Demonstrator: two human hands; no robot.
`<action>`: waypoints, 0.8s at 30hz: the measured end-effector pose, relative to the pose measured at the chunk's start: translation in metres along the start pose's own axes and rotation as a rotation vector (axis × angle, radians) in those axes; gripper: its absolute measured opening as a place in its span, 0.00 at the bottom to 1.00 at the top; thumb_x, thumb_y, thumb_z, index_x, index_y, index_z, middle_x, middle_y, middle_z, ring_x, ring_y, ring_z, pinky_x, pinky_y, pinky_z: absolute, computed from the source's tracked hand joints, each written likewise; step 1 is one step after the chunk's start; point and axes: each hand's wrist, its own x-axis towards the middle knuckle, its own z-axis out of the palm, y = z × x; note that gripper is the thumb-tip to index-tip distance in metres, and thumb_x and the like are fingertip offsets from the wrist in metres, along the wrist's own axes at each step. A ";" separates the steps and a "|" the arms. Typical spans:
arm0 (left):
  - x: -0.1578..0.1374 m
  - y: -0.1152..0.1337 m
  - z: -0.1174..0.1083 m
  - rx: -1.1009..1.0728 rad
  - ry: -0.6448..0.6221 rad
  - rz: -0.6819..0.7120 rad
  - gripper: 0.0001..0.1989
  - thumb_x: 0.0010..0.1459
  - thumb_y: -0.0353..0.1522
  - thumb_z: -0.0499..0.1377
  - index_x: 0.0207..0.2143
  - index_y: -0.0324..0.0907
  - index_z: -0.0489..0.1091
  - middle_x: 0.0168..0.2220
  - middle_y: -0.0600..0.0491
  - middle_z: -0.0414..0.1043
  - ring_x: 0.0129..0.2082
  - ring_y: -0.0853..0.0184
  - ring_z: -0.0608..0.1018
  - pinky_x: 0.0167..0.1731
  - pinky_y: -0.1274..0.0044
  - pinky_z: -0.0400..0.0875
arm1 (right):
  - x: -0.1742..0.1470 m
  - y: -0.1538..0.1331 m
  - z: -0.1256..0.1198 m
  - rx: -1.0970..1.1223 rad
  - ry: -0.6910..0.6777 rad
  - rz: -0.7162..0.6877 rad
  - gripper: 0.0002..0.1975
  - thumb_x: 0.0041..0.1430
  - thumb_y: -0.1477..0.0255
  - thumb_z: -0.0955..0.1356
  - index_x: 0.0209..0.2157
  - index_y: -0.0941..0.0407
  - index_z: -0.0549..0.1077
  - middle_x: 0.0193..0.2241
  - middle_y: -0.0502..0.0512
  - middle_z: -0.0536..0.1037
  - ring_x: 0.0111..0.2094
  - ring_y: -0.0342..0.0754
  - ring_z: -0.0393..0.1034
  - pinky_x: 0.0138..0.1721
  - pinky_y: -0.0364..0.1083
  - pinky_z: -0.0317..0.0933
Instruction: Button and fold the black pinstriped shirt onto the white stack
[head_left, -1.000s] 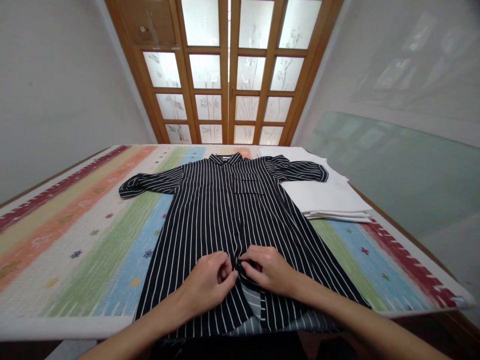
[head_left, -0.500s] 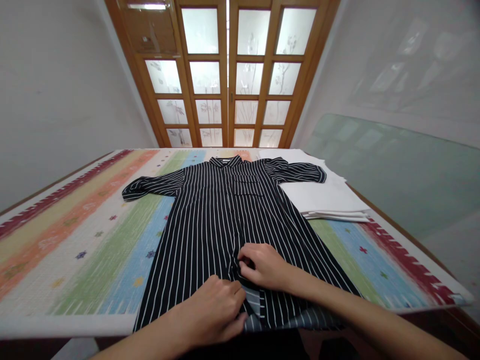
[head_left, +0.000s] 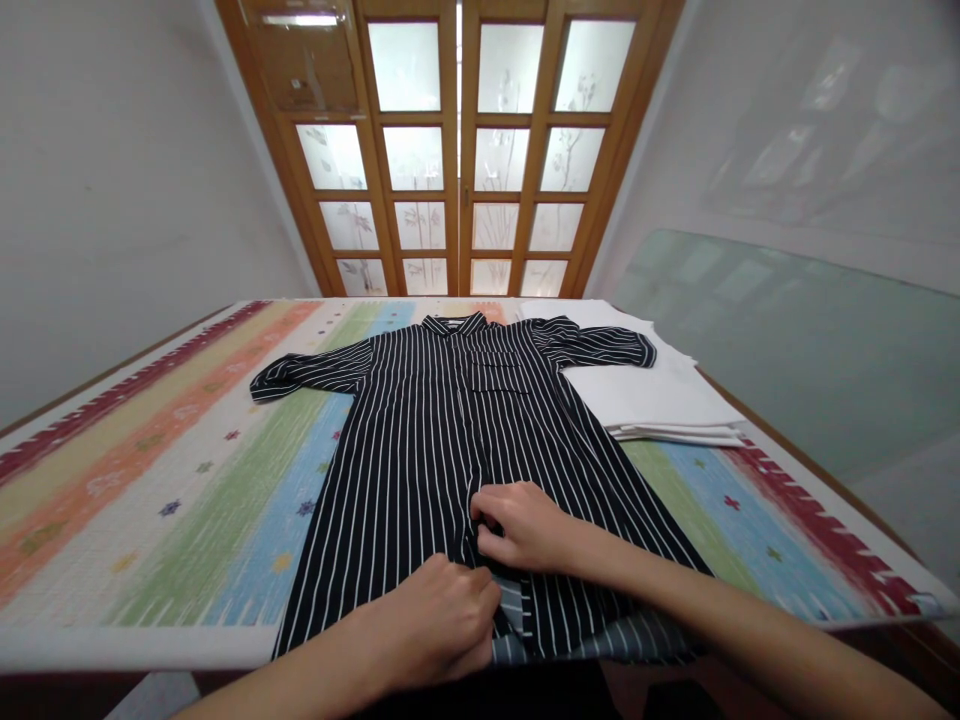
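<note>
A black shirt with white stripes (head_left: 420, 430) lies front up on the table, collar at the far end and both short sleeves spread out. My left hand (head_left: 442, 615) is closed on the front edge of the shirt near the hem. A little higher up and to the right, my right hand (head_left: 521, 525) pinches the shirt's front opening. Below my hands the two front edges part, and the greyish inner side of the cloth shows. Whatever small part of the placket lies between my fingertips is hidden.
A colourful striped cloth (head_left: 165, 500) covers the table. White folded sheets (head_left: 652, 390) lie stacked at the right, partly under one sleeve. A pale green glass panel (head_left: 795, 340) leans on the right wall. Wooden doors with glass panes (head_left: 457, 150) stand behind.
My left hand's fingers have drawn in tighter on the shirt edge. My right hand stays nearly in place. The whole view has shifted slightly.
</note>
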 end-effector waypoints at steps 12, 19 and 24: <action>-0.004 -0.010 -0.016 -0.347 -0.013 0.067 0.03 0.52 0.27 0.57 0.31 0.42 0.69 0.27 0.56 0.73 0.24 0.70 0.73 0.23 0.78 0.62 | -0.009 0.000 -0.014 0.095 -0.034 -0.020 0.08 0.60 0.67 0.66 0.34 0.58 0.72 0.29 0.51 0.75 0.27 0.42 0.65 0.28 0.42 0.52; 0.000 -0.038 -0.026 -0.450 0.079 0.022 0.03 0.54 0.29 0.57 0.29 0.41 0.70 0.25 0.56 0.72 0.24 0.72 0.71 0.27 0.80 0.64 | -0.033 0.000 -0.030 0.193 -0.319 0.004 0.11 0.52 0.63 0.72 0.28 0.57 0.74 0.19 0.46 0.71 0.19 0.39 0.58 0.22 0.41 0.47; 0.016 -0.071 -0.026 -0.256 0.329 -0.227 0.09 0.62 0.32 0.51 0.35 0.40 0.70 0.33 0.51 0.71 0.32 0.68 0.73 0.36 0.74 0.68 | -0.040 -0.016 -0.027 0.312 -0.401 -0.062 0.04 0.48 0.75 0.72 0.25 0.57 0.72 0.17 0.42 0.67 0.18 0.37 0.56 0.21 0.39 0.48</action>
